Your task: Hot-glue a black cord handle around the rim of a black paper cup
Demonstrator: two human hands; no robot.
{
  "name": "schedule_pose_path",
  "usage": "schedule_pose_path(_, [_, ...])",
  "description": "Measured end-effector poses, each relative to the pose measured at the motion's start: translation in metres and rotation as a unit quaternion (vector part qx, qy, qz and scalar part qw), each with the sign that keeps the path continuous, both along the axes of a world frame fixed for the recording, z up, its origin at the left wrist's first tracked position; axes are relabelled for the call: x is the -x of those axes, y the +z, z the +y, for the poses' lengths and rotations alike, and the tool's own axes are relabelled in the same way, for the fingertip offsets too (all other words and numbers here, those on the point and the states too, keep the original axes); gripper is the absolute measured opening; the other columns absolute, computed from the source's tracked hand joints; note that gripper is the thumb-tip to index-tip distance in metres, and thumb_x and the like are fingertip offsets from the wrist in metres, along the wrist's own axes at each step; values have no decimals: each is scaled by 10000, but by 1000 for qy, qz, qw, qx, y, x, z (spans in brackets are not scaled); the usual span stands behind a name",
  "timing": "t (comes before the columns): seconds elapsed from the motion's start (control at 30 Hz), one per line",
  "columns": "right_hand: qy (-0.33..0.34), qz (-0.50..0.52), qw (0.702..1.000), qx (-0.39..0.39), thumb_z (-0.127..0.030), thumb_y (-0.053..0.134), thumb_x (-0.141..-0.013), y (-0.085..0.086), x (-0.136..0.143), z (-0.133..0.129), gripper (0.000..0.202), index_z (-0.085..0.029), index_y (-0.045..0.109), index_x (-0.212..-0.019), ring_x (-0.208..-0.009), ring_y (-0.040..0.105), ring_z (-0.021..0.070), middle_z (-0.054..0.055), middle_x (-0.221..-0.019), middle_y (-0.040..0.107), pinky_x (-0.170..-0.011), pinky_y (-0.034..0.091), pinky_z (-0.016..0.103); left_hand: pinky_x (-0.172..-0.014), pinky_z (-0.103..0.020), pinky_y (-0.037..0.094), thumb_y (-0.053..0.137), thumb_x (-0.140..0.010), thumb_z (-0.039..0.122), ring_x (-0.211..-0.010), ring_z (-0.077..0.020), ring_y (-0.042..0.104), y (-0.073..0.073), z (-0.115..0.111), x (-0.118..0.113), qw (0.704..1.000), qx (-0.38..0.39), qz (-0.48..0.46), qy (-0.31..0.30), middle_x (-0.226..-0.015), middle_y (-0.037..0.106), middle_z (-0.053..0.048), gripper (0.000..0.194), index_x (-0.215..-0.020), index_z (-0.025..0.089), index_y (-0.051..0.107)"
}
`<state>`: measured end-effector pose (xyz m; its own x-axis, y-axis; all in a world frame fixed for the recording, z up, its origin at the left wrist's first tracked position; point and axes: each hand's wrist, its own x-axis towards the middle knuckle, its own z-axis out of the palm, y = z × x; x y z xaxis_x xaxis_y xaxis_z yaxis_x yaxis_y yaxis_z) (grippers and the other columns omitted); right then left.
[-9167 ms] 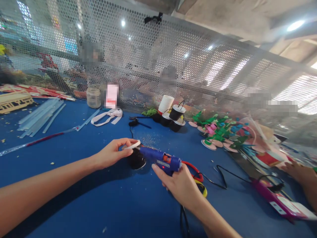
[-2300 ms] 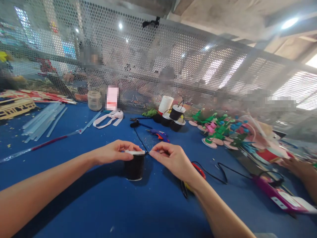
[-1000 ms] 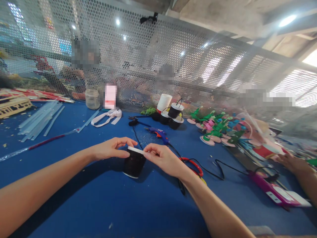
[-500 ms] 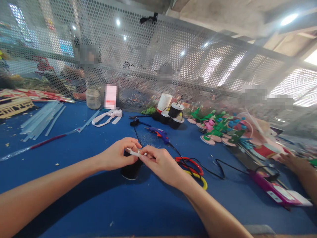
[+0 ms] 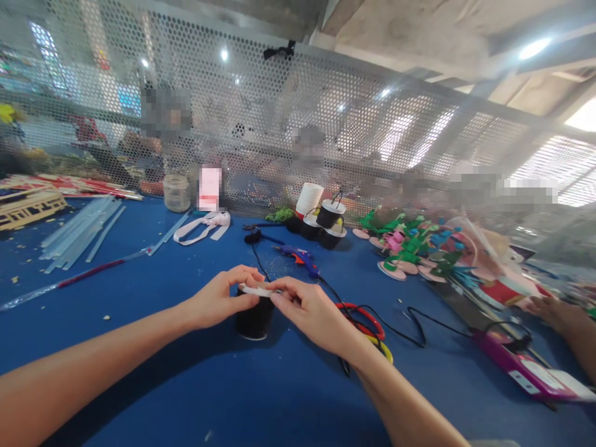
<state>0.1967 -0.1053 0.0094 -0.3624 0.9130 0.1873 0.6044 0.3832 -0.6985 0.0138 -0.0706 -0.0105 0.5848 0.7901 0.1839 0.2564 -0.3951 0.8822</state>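
A black cup (image 5: 254,320) stands upright on the blue tabletop in front of me. Across its top edge lies a narrow white strip (image 5: 257,290). My left hand (image 5: 216,300) is closed around the cup's left side, thumb in front and fingers behind, with the strip's left end in its grasp. From the right, my right hand (image 5: 310,310) pinches the strip's other end between thumb and fingers. The inside of the cup is hidden by the fingers and the strip.
Behind the hands lies a blue glue gun (image 5: 300,256) with a trailing cord. Farther back are black cups (image 5: 331,214), a white ribbon (image 5: 200,230) and a glass jar (image 5: 177,192). Glue sticks (image 5: 81,233) lie left; a purple power strip (image 5: 521,366) and another person's hand (image 5: 554,313) are right.
The white strip has come down from a slight tilt above the cup to lie along its rim. Both hands have shifted a little with it. The view has tipped slightly.
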Motion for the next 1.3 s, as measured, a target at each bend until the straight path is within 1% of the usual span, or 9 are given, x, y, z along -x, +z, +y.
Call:
schedule_pose_path(0.23, [1,16,1000,-23,-202,452,-773,-5,4,1,168,-174,601,-844,-461,328,79,-64,-495,362,-455,271,195,-942,-388,290,536,-681,191,-1110,-221,418,5,-1,0,1000,-15,21,3,-1054,534,-73,55,-716,164,504])
schedule_pose_path(0.37, [-2,5,999,-39,-186,453,-767,-4,6,-1,190,-180,614,-867,-459,330,82,-62,-489,362,-460,278,197,-948,-395,282,547,-655,181,-1138,-238,390,9,-4,0,999,-25,38,9,-1074,526,-80,82,-709,167,487])
schedule_pose_path(0.5, [1,0,999,-43,-182,445,-774,-4,9,-2,224,-180,621,-912,-471,368,89,-45,-519,425,-469,294,201,-956,-399,274,535,-670,197,-1141,-244,386,10,-5,-1,998,-29,54,19,-1073,530,-91,60,-711,165,505])
schedule_pose_path(0.63, [3,-9,999,-50,-182,440,-779,-3,10,-3,213,-173,624,-885,-477,394,93,-34,-533,464,-473,304,205,-959,-395,273,524,-679,211,-1129,-246,395,12,-5,-1,998,-34,47,4,-1043,540,-97,65,-717,158,529])
schedule_pose_path(0.8, [-9,-49,996,-75,-166,486,-735,1,2,-1,241,-175,592,-952,-484,429,101,-41,-541,480,-485,333,209,-939,-387,291,523,-661,197,-1113,-245,405,16,-3,1,999,13,35,-14,-1031,557,-83,59,-638,158,485])
schedule_pose_path(0.93, [-54,-85,988,-120,-68,486,-679,1,-9,10,234,-150,607,-862,-586,519,124,15,-680,592,-571,396,231,-939,-381,289,523,-658,186,-1103,-230,417,18,-2,2,998,35,33,-31,-1037,560,-80,73,-629,156,464])
schedule_pose_path(1.03, [-60,-88,979,-176,-53,475,-696,2,-11,26,188,-149,619,-771,-692,560,150,51,-759,627,-664,420,265,-939,-377,289,521,-650,163,-1105,-227,414,19,-4,2,998,10,48,-34,-998,570,-75,67,-618,154,463])
schedule_pose_path(1.17, [-23,-31,969,-245,-49,473,-718,14,10,53,173,-142,609,-769,-738,569,149,63,-788,627,-687,439,263,-919,-364,313,523,-646,155,-1065,-231,445,19,-7,0,998,-18,36,-38,-907,584,-73,52,-612,146,485])
schedule_pose_path(1.3, [88,1,952,-293,-38,472,-728,29,56,76,184,-161,601,-776,-871,560,136,57,-900,618,-776,431,255,-865,-375,363,524,-673,193,-991,-240,515,13,-8,0,996,49,-26,-63,-1000,587,-94,75,-635,135,495])
